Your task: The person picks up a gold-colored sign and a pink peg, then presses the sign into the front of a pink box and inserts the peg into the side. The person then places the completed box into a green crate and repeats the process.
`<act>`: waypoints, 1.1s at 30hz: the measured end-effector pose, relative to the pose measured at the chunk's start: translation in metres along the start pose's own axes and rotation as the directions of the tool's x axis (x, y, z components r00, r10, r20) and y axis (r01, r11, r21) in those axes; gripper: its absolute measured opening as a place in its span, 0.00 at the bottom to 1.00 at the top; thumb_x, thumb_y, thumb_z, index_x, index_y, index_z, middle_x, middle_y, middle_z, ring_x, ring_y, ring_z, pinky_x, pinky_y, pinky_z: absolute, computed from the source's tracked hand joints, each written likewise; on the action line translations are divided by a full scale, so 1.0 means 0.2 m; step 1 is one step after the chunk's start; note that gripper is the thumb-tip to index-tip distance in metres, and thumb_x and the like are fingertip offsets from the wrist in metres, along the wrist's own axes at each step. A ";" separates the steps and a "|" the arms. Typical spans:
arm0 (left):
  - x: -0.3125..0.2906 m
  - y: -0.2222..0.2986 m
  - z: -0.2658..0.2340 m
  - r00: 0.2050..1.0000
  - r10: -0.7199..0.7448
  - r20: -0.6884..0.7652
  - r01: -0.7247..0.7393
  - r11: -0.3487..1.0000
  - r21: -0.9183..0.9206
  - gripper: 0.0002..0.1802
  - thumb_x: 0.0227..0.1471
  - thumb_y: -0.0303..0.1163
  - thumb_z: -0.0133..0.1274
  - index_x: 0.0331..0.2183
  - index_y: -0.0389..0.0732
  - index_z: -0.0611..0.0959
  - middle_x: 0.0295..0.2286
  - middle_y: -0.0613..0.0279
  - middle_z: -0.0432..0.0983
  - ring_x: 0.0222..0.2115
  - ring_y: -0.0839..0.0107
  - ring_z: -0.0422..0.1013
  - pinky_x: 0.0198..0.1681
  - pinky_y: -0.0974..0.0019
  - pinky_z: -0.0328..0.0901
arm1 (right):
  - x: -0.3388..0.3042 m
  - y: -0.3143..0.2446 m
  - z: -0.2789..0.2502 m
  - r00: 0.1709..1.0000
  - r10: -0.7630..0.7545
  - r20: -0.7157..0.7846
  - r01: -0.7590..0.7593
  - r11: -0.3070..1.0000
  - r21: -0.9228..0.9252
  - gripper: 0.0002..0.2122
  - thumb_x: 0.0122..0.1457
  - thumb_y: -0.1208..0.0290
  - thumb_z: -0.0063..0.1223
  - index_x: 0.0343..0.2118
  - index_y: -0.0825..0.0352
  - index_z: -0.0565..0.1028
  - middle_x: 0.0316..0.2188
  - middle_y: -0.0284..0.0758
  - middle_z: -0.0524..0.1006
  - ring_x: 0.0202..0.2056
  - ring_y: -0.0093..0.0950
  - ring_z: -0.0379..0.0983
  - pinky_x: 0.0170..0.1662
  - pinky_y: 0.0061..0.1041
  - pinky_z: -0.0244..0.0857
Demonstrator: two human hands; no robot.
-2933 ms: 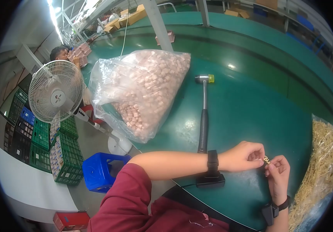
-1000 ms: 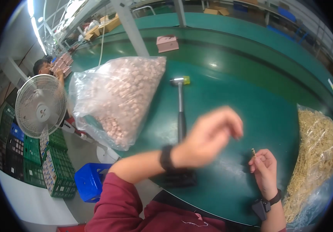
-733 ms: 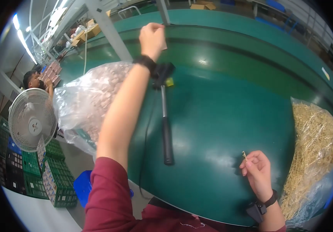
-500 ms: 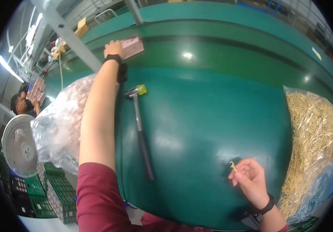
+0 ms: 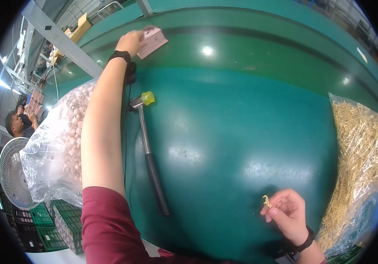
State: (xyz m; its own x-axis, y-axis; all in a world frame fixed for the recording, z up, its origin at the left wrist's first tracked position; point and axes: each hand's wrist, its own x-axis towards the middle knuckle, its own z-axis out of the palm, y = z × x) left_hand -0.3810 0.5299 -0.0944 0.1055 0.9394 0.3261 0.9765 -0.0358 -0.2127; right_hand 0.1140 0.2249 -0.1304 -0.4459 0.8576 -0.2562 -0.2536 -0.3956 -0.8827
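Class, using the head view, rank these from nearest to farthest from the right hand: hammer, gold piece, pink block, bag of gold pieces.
From the right hand:
1. Gold piece, held in its fingertips.
2. Bag of gold pieces, just to its right.
3. Hammer, across to the left.
4. Pink block, upper left, at the left hand.

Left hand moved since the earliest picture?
Yes: forward and leftward. Against the black-handled, yellow-tipped metal hammer, the left hand went from right of its handle to beyond its head, at the pink boxy piece.
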 end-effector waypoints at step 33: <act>-1.35 1.58 -1.52 0.826 0.548 -0.134 -0.559 0.762 -0.328 0.24 0.49 0.47 0.51 0.37 0.33 0.77 0.34 0.44 0.73 0.39 0.51 0.69 0.42 0.56 0.63 | -0.75 0.09 0.18 0.416 -0.865 0.282 0.792 0.193 -0.579 0.08 0.40 0.87 0.57 0.26 0.70 0.76 0.23 0.37 0.76 0.25 0.29 0.71 0.29 0.22 0.64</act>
State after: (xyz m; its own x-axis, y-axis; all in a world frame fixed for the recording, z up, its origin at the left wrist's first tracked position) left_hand -0.0441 0.1612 0.0310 0.6476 0.7103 0.2758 0.7465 -0.6641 -0.0424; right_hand 0.1452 0.0779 -0.0928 -0.2082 0.6061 0.7676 0.0946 0.7936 -0.6010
